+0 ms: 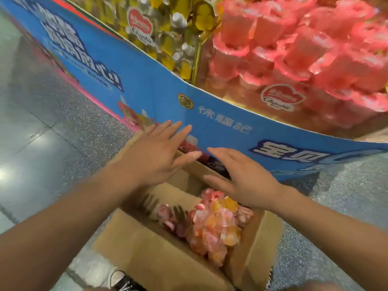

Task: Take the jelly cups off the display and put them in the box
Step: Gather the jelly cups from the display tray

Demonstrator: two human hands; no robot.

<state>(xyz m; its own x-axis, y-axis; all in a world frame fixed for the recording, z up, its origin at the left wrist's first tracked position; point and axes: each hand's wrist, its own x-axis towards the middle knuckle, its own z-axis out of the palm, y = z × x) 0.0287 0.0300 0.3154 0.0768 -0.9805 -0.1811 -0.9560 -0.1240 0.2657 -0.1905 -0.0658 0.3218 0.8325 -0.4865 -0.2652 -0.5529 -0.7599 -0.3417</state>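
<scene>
We see pink and orange plastic jelly cups (218, 225) heaped in the open brown cardboard box (147, 248) on the speckled grey floor (52, 127) near us. More pink jelly cups (304, 45) fill the blue-walled display (147, 97) beyond. Both hands, left (155, 156) and right (247, 181), hover spread and empty above the box.

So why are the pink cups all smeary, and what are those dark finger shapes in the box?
Head view: the pink jelly cups at top right are motion-blurred; the dark shapes look like shadows of the left hand and right hand, both spread open above the box; the floor glares white at the left edge.
</scene>
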